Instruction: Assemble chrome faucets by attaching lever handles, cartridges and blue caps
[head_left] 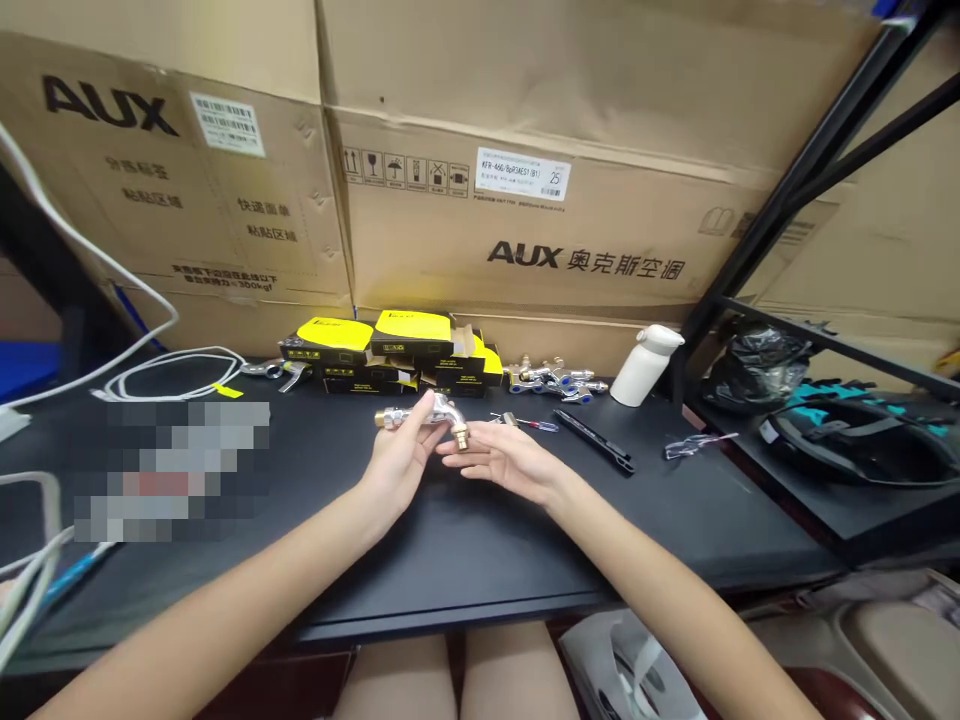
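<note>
A chrome faucet (451, 412) with brass ends is above the bench (480, 570), inside its front edge. The left hand (397, 464) has its grip clamped on the body; the right hand's (516, 462) grip meets the spout, how firmly I cannot tell. Yellow-black boxes (411, 335) bound reach behind; AUX cartons (420, 250) back the bench, a metal frame (784, 205) its right.

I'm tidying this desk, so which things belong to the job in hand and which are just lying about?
Likely the job's:
chrome faucet, gripped by the left hand, right hand at its brass tip
similar metal fittings piled behind
perhaps the yellow-and-black boxes

Likely lying about:
white bottle
long black object
black plastic bag
</note>
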